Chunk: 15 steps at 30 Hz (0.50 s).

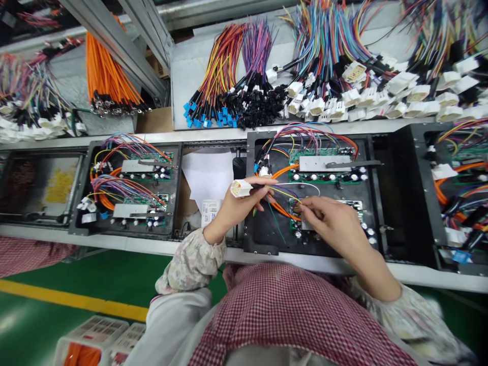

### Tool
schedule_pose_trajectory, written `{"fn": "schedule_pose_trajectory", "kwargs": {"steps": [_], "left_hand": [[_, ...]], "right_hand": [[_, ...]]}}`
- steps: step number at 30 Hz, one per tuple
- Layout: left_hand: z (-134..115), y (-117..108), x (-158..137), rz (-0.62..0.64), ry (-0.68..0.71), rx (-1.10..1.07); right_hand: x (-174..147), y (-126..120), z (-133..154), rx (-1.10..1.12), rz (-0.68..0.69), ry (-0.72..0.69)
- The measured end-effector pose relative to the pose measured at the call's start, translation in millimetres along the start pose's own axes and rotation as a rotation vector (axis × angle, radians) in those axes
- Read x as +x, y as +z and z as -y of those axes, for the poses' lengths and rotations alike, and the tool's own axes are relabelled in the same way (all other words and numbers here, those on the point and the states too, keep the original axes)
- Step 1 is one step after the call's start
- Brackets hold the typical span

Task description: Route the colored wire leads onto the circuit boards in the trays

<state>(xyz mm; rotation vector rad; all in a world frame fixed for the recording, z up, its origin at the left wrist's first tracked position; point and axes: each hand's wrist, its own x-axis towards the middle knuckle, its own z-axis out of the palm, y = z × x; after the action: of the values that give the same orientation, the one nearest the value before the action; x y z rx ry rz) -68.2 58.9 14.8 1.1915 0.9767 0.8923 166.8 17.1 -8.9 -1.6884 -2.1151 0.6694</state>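
While the white plug [241, 188] is being held up in the left hand [238, 206], its thin wires [284, 192] are being pinched by the right hand [331, 223] just to the right, over the black tray [267, 239].

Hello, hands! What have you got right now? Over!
Left hand shut on white plastic connector with coloured wires. Right hand pinching thin wires above green circuit board. Orange cables crowd underneath.
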Motion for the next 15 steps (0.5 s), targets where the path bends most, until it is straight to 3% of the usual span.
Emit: {"fn": "schedule_pose_trajectory", "kwargs": {"steps": [5,10,15], "left_hand": [[2,-1,1,-0.009,0.047,-0.015],[4,-2,1,-0.007,0.025,0.031],[5,-2,1,0.010,0.023,0.010]], "right_hand": [[-2,-5,1,-0.060,-0.007,-0.047],[-7,-11,7,-0.047,-0.167,-0.045],[-2,0,4,-0.110,-0.106,0.042]]}}
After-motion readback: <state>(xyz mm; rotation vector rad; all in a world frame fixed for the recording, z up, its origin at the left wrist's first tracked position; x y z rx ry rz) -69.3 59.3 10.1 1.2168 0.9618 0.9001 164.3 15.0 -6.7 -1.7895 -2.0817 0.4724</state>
